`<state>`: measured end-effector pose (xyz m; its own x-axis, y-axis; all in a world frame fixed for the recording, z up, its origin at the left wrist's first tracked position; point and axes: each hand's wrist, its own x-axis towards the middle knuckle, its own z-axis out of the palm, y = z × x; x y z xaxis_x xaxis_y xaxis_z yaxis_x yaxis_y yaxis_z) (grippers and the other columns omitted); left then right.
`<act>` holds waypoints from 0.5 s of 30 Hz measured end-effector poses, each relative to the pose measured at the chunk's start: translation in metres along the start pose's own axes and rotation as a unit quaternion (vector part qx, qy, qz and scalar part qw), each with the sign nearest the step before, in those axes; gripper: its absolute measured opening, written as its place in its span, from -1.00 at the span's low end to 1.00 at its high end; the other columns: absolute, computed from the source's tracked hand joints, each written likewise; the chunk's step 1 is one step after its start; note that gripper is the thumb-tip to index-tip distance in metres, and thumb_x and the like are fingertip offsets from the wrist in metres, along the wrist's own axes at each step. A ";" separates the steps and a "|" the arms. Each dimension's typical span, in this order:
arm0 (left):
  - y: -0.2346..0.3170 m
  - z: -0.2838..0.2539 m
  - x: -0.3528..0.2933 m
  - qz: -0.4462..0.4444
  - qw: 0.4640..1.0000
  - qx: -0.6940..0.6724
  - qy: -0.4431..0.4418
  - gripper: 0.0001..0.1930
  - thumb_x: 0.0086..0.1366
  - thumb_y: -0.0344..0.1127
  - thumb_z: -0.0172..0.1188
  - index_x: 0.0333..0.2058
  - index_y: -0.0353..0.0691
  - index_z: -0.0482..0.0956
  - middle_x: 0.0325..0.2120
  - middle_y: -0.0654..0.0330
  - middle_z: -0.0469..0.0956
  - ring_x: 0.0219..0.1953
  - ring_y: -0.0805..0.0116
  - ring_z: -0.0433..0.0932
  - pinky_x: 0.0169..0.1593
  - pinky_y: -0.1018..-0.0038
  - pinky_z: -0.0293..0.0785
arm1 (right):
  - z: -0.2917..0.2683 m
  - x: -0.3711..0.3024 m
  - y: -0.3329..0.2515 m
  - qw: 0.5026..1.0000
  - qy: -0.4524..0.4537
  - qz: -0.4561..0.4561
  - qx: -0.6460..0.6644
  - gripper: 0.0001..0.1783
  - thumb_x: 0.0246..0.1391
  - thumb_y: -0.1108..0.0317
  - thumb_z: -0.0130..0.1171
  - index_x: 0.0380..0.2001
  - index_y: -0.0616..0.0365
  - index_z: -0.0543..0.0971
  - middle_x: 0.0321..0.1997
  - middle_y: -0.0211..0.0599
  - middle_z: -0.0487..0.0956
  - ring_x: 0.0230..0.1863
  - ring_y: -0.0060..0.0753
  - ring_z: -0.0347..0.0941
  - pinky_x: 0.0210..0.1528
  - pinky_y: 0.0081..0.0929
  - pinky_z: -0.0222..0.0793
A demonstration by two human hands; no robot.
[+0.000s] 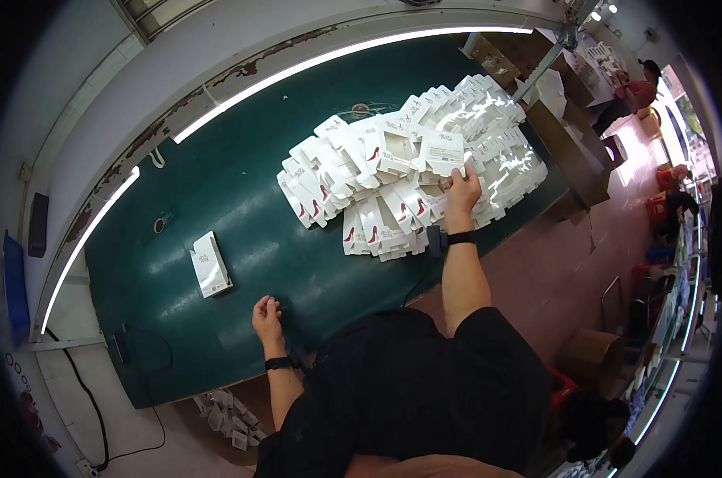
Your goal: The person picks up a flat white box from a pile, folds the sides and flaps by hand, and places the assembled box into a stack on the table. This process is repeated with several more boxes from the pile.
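One right hand (463, 191), at the heap's near side: fingers pinched together on the lower edge of a white carton (442, 148), which lay atop a spread heap of white cartons (341, 163), several bearing red shoe motifs. One left hand (267, 317), well apart, above the near edge of a green table (305, 259): fingers loosely curled, contents impossible to tell. One white box (209, 267), beyond the left hand, lay alone on the tabletop.
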<state>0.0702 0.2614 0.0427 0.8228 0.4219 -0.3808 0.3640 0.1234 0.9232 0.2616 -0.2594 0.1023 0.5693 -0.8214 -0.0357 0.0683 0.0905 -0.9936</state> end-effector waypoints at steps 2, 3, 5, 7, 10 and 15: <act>0.013 0.005 -0.001 0.002 1.000 -0.017 -0.001 -0.75 0.44 -0.27 0.23 0.00 -0.24 0.56 -0.16 0.25 0.63 -0.17 0.50 0.61 -0.20 0.61 0.52 | 0.008 -0.031 -0.032 0.998 -0.013 0.015 0.062 -0.64 0.16 0.49 0.27 0.03 0.34 0.57 -0.30 -0.33 0.63 -0.42 -0.58 0.50 -0.34 -0.64 0.46; 0.026 0.012 -0.002 0.009 0.999 -0.035 -0.022 -0.75 0.44 -0.27 0.23 0.01 -0.24 0.56 -0.14 0.24 0.63 -0.15 0.49 0.61 -0.18 0.60 0.52 | 0.011 -0.046 -0.045 0.998 -0.034 0.002 0.061 -0.65 0.18 0.50 0.25 0.04 0.33 0.57 -0.29 -0.35 0.63 -0.40 -0.60 0.49 -0.33 -0.64 0.45; 0.051 0.026 -0.005 0.026 0.995 -0.074 -0.056 -0.73 0.45 -0.26 0.22 0.03 -0.23 0.55 -0.10 0.23 0.63 -0.11 0.47 0.61 -0.15 0.59 0.52 | 0.020 -0.078 -0.067 0.994 -0.086 -0.021 0.060 -0.66 0.22 0.52 0.21 0.06 0.31 0.56 -0.27 -0.39 0.61 -0.37 -0.66 0.47 -0.32 -0.65 0.44; 0.070 0.040 -0.005 0.023 0.989 -0.104 -0.099 -0.72 0.46 -0.25 0.20 0.06 -0.22 0.53 -0.04 0.21 0.62 -0.06 0.43 0.61 -0.08 0.54 0.51 | 0.028 -0.111 -0.081 0.987 -0.142 -0.006 0.077 -0.66 0.21 0.51 0.22 0.06 0.31 0.56 -0.28 -0.40 0.61 -0.38 -0.66 0.47 -0.32 -0.66 0.43; 0.101 0.067 -0.014 0.012 0.973 -0.156 -0.171 -0.66 0.50 -0.20 0.14 0.14 -0.21 0.47 0.01 0.18 0.60 -0.01 0.37 0.60 -0.01 0.45 0.52 | 0.041 -0.158 -0.090 0.960 -0.256 0.027 0.113 -0.66 0.20 0.51 0.24 0.05 0.32 0.57 -0.30 -0.42 0.62 -0.40 -0.67 0.45 -0.32 -0.70 0.42; 0.140 0.094 -0.032 -0.044 0.899 -0.356 -0.250 -0.50 0.48 -0.25 0.16 0.28 -0.23 0.23 0.12 0.10 0.50 0.14 0.26 0.53 0.08 0.34 0.54 | 0.050 -0.228 -0.089 0.864 -0.492 0.089 0.063 -0.66 0.26 0.52 0.18 0.09 0.32 0.54 -0.16 -0.39 0.64 -0.28 -0.66 0.49 -0.18 -0.65 0.45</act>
<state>0.1358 0.1811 0.1787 0.9627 -0.0517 -0.2654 0.2115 0.7557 0.6198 0.1663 -0.0519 0.2046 0.9964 0.0833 -0.0163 -0.0390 0.2780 -0.9598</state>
